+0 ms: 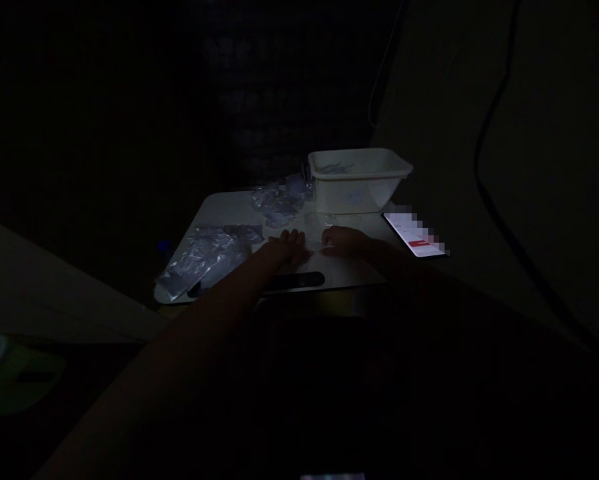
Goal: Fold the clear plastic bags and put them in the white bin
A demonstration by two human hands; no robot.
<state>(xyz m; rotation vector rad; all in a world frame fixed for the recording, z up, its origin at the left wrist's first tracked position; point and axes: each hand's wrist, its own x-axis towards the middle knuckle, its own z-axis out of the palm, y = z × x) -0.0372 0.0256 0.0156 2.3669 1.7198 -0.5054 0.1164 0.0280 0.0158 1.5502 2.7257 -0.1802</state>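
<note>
In dim light, a clear plastic piece [318, 245] lies on a small white table [229, 207] between my hands. My left hand [290, 247] rests flat near its left side, fingers spread and pointing away. My right hand [344, 241] is closed, its fingers pinching the right part of the clear plastic. A pile of clear plastic bags [212, 252] lies at the table's left side. More crumpled plastic [278, 200] sits at the back, beside a white tub [352, 193] that has some clear plastic in it.
A lit phone [416, 237] lies at the table's right edge. A dark slot [299, 280] runs along the near edge. A dark cable [494, 207] hangs at the right. A green basket [19, 380] stands low at the left.
</note>
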